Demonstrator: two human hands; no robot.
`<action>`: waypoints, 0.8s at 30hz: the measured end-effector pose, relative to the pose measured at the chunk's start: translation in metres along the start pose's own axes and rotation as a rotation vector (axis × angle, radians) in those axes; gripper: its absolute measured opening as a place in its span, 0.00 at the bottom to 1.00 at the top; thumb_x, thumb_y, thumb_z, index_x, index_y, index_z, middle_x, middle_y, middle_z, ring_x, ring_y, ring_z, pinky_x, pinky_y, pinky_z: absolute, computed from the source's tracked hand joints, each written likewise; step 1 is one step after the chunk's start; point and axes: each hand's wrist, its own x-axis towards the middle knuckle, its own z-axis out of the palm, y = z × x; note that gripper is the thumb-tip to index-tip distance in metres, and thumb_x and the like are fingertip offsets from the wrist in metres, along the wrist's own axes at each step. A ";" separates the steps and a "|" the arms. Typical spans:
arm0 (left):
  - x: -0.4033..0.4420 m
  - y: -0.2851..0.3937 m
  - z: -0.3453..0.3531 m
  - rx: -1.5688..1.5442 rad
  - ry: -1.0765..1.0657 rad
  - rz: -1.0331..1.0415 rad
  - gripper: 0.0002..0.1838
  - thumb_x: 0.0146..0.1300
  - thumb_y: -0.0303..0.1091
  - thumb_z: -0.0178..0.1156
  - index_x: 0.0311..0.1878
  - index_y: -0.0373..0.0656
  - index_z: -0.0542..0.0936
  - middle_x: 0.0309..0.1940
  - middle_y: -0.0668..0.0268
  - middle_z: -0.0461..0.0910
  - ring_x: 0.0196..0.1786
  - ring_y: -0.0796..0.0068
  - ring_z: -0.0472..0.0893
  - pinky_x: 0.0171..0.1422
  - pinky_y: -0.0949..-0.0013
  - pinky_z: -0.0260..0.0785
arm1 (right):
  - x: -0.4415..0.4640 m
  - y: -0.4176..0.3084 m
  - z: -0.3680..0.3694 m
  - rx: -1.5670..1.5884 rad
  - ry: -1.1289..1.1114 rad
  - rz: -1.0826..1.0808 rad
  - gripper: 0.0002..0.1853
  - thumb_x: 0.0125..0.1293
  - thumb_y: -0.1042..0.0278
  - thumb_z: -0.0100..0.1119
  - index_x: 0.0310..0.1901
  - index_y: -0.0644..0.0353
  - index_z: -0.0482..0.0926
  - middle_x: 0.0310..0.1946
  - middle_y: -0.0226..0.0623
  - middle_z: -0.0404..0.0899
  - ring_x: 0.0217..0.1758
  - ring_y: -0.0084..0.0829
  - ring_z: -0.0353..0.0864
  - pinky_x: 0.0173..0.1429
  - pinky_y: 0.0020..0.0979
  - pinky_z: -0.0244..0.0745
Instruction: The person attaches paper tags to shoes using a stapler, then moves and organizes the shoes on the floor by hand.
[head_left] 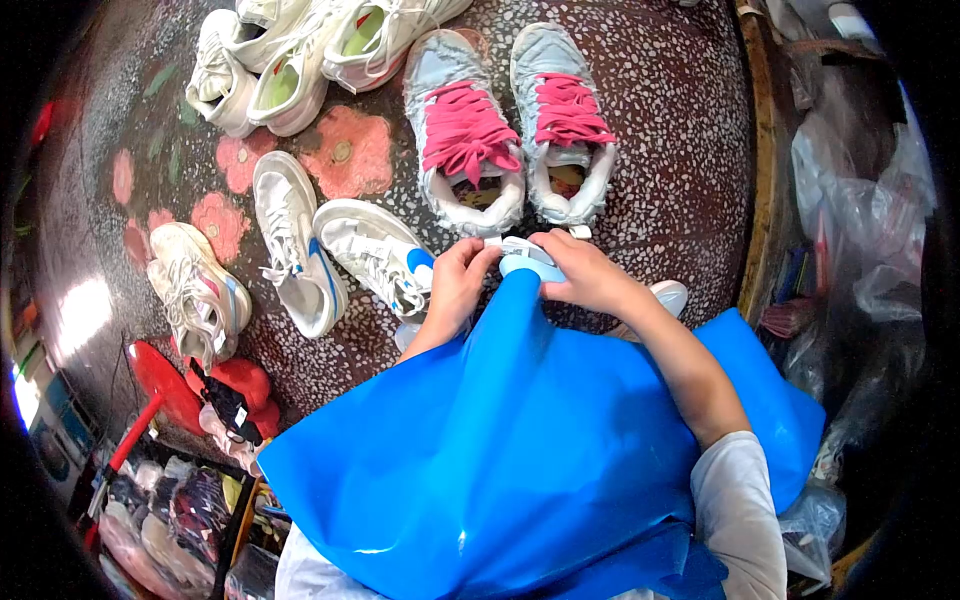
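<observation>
My left hand and my right hand meet above the top of a bright blue apron spread across my lap. Between them is a small white and pale-blue item with faint marks; its kind is unclear. The fingers of both hands are closed on it, the left pinching its white end. Just beyond stands a pair of pale-blue shoes with pink laces, the left shoe and the right shoe, heels toward me. Left of my left hand lie a white shoe with a blue heel patch and its mate.
Several white shoes are grouped at the back left. Another worn shoe lies near a red object. Filled plastic bags sit at lower left. Clear plastic hangs beyond a wooden edge on the right.
</observation>
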 end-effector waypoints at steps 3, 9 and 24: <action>0.001 0.001 -0.002 0.022 -0.010 -0.003 0.09 0.60 0.31 0.59 0.35 0.33 0.78 0.26 0.65 0.78 0.31 0.81 0.73 0.36 0.74 0.66 | 0.001 -0.005 -0.003 -0.099 0.017 -0.020 0.30 0.48 0.65 0.66 0.52 0.64 0.66 0.41 0.47 0.72 0.48 0.47 0.73 0.52 0.40 0.70; 0.001 -0.002 -0.001 0.002 0.001 -0.005 0.09 0.60 0.31 0.60 0.36 0.33 0.79 0.27 0.64 0.80 0.32 0.80 0.74 0.37 0.74 0.67 | 0.002 -0.008 -0.002 -0.228 0.087 -0.112 0.28 0.45 0.69 0.67 0.49 0.64 0.67 0.38 0.44 0.72 0.46 0.45 0.73 0.50 0.40 0.70; 0.003 -0.008 -0.004 -0.115 -0.005 -0.111 0.09 0.60 0.31 0.61 0.37 0.34 0.79 0.28 0.69 0.79 0.31 0.83 0.74 0.35 0.77 0.67 | -0.001 -0.009 0.005 -0.206 0.139 -0.074 0.24 0.47 0.72 0.63 0.48 0.63 0.68 0.38 0.45 0.72 0.45 0.46 0.73 0.49 0.41 0.71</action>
